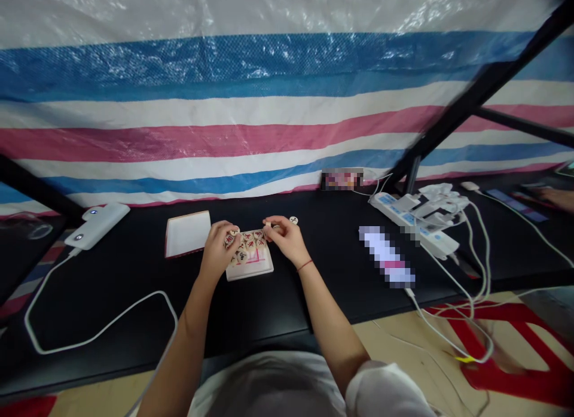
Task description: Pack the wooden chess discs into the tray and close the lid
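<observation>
In the head view a small white box (pixel 250 272) lies on the black table, holding several round Chinese chess pieces (pixel 249 237) with red and black characters. At the box's left side is my left hand (pixel 218 247), its thumb and fingers pinched on a chess piece (pixel 234 231). My right hand (pixel 287 242) is over the box's right edge, closed on another chess piece (pixel 268 225) held on edge. One loose chess piece (pixel 293 220) rests just behind the right hand. My fingers hide part of the box's contents.
An open box lid (pixel 188 234) lies left of the box. A white power bank (pixel 97 225) with a cable is far left. To the right are a phone (pixel 386 256) and a loaded power strip (pixel 415 225). A striped tarp (pixel 224 136) hangs behind. Another person's hand (pixel 558 197) shows far right.
</observation>
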`<state>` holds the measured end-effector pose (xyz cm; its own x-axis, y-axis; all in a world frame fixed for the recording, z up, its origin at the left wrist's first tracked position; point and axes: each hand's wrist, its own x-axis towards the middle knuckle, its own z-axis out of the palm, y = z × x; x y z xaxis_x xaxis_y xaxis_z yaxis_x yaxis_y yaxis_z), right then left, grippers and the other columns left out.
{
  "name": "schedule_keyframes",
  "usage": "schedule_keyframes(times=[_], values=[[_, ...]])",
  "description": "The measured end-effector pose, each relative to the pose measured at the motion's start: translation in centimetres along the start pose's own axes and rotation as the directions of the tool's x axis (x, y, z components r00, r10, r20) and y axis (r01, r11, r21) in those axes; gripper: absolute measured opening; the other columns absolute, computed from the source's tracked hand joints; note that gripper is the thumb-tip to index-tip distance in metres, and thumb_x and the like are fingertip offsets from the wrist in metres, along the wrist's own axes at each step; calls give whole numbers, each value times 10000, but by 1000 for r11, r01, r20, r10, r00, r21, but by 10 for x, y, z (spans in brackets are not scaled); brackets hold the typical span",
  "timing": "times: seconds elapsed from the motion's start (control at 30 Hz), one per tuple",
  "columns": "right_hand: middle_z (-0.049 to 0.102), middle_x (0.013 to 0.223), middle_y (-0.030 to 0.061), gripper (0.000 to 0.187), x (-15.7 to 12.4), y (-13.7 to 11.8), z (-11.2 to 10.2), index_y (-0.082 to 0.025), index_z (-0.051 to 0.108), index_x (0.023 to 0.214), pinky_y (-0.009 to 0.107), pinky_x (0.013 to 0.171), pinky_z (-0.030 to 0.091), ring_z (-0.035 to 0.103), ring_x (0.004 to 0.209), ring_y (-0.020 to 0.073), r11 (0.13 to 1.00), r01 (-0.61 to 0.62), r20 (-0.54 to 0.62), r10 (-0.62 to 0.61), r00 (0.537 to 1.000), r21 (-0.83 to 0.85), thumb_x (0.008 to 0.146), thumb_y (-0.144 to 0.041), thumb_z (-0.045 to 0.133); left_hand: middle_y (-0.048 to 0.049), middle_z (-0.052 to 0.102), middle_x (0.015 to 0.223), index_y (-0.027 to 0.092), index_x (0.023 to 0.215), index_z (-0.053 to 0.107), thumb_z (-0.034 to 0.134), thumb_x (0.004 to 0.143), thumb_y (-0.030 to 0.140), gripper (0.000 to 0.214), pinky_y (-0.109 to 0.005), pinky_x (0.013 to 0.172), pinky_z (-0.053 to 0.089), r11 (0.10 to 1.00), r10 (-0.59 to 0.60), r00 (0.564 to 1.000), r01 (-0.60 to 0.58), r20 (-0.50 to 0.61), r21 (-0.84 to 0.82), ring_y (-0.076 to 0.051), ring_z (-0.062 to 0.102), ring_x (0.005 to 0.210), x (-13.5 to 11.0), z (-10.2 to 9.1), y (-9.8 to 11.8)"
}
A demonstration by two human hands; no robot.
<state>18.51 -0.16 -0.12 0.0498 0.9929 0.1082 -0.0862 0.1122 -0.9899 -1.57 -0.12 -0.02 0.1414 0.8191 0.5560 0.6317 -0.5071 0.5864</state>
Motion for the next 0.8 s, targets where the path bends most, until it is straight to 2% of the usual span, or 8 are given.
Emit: schedule_keyframes(times=[0.1, 0.23, 0.33, 0.47, 0.57, 0.7, 0.8], values=[[692, 973, 56, 421, 2, 1, -5, -177, 610, 927, 226, 557, 526, 608, 566, 76, 1000, 13, -70, -13, 997, 3, 688, -500, 733, -53, 593, 988, 214, 843, 617, 561, 870, 287, 97, -343, 895, 503, 999, 34, 999, -33, 36, -13, -178, 615, 952, -3, -2, 1], [695, 959, 58, 418, 2, 0, -5, -180, 606, 925, 228, 535, 518, 600, 547, 76, 1000, 26, -91, -27, 996, -3, 696, -509, 724, -43, 665, 942, 228, 861, 648, 614, 833, 318, 99, -345, 851, 495, 993, 120, 969, -119, 215, -17, -187, 637, 904, -10, -1, 7], [693, 967, 53, 397, 2, -1, -3, -185, 602, 919, 221, 537, 514, 595, 544, 69, 1000, 24, -81, -24, 996, 1, 700, -495, 720, -31, 707, 950, 249, 904, 676, 646, 814, 316, 116, -366, 862, 452, 981, 168, 924, -192, 344, 36, -204, 639, 928, -13, -2, 13], [684, 979, 52, 383, 1, -1, -4, -185, 599, 910, 211, 520, 501, 578, 534, 58, 999, 41, -115, -39, 993, 14, 704, -486, 715, 3, 724, 926, 255, 800, 691, 620, 848, 340, 120, -364, 888, 393, 961, 214, 839, -272, 501, 44, -183, 633, 891, -13, -2, 19], [676, 987, 50, 376, -2, -1, -5, -187, 603, 914, 209, 506, 493, 575, 535, 58, 998, 58, -137, -56, 989, 9, 710, -484, 709, 13, 732, 954, 272, 815, 700, 617, 855, 350, 120, -368, 891, 379, 957, 209, 827, -284, 522, 67, -191, 618, 900, -14, 0, 18], [676, 941, 46, 357, -9, -1, -6, -182, 610, 934, 225, 538, 513, 599, 558, 76, 1000, 28, -86, -27, 996, 13, 723, -456, 703, 10, 741, 953, 282, 829, 705, 630, 845, 335, 93, -384, 882, 373, 950, 201, 823, -297, 531, 101, -211, 599, 904, -17, 2, 18], [669, 1024, 59, 378, -11, 0, -5, -192, 594, 986, 231, 566, 529, 613, 589, 79, 999, 28, -67, -26, 997, 17, 723, -442, 701, 9, 739, 941, 274, 821, 705, 621, 846, 300, 91, -392, 879, 366, 944, 201, 819, -308, 537, 117, -213, 587, 902, -17, 1, 21]])
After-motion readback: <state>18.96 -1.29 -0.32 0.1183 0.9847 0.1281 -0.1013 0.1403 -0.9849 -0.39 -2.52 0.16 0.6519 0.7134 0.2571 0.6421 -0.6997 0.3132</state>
